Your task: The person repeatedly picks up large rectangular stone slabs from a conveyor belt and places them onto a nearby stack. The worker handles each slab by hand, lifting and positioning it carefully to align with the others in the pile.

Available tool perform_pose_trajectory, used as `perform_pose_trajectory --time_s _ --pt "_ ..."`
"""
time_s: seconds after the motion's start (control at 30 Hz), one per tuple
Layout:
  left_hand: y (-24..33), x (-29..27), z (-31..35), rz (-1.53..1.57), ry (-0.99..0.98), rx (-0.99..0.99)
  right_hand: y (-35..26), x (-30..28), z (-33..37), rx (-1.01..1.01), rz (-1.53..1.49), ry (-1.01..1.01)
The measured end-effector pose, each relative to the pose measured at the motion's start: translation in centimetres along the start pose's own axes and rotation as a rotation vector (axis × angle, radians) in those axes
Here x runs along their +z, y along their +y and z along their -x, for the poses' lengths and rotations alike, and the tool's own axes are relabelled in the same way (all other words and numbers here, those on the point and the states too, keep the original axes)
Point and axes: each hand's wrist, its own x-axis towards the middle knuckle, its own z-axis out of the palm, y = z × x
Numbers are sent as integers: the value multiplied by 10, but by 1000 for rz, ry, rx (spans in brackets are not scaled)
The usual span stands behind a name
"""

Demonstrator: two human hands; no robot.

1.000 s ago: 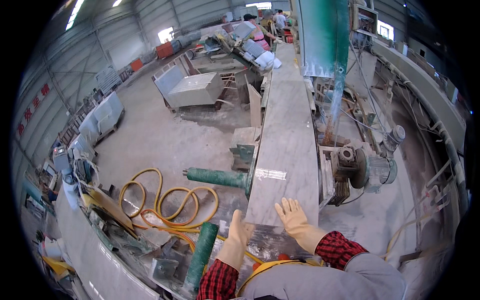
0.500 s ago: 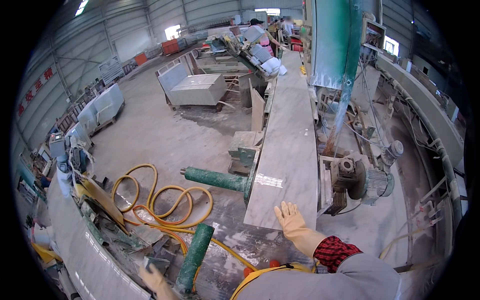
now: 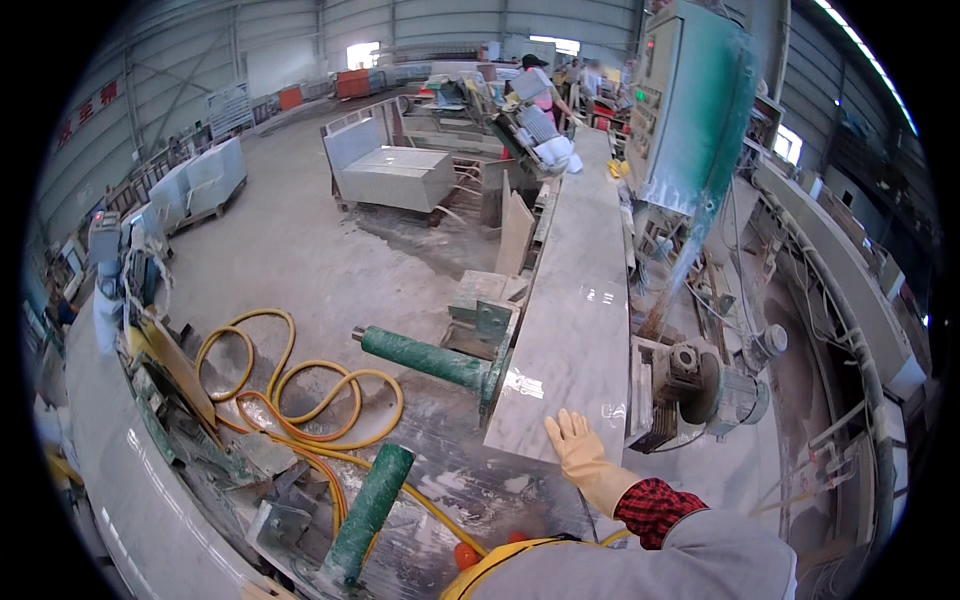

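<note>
Your cream-rubber-gloved right hand (image 3: pixel 586 462) presses flat, fingers slightly apart, seemingly to steady the long grey-white polished stone slab (image 3: pixel 572 320), while your cropped left hand's (image 3: pixel 266 590) fingers I cannot tell.

Far ahead of the right hand (image 3: pixel 585 462) and off to its left stands a big grey wall (image 3: pixel 270 42) with ribs. One bright window (image 3: pixel 362 55) is far ahead and left of the hand, and another window (image 3: pixel 553 46) is straight ahead. High up to its right shines a long white light strip (image 3: pixel 866 52). The grey floor (image 3: pixel 270 220) left of the hand looks dusty, with dark wet patches.
</note>
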Motion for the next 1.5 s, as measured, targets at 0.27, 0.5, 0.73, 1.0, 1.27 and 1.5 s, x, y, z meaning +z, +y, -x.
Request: perform_pose_trajectory --time_s 0.27,0.5,0.73,1.0,1.27,1.5 --pt "17 -31 -19 -4 -36 -70 -3 6 -10 63 4 -7" --pt "18 -23 -14 -67 -2 -73 -1 21 -12 81 -7 63" --pt "23 -41 -20 -8 -90 -100 -2 10 -15 145 -36 9" --pt "25 -42 -11 78 -151 -146 5 23 -18 167 -139 79" --pt "12 -31 -6 105 -316 -208 8 34 -22 100 -195 221" --pt "29 -53 -15 70 -393 -238 14 37 -23 100 -186 263"
